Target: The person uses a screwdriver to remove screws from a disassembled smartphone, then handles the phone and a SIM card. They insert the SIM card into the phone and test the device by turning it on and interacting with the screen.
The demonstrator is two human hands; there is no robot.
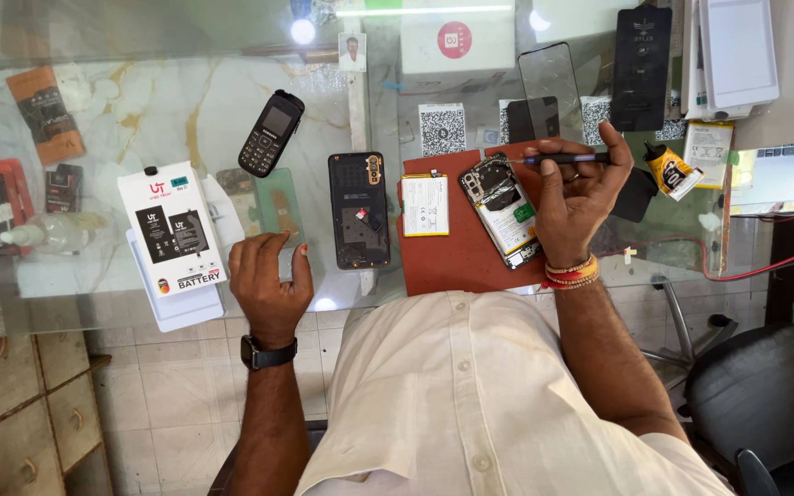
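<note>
The right hand (573, 197) pinches a slim dark screwdriver (564, 159) over the opened smartphone (502, 209) on the red mat (448, 262) near the glass bench's (140, 119) front edge, while the left hand (269, 283) rests flat and empty beside a white battery box (172, 230)

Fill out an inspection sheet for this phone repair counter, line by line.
Surface: glass counter with a red mat on it.
Job's things: opened phone on the mat, loose battery beside it, black back cover left of the mat.
Clutter: keypad phone, white battery box, glue tube.
Grippers: right hand holds a screwdriver; left hand rests on the glass, empty.
Cables: red wire at right.
Surroundings: black chair, tiled floor.
</note>
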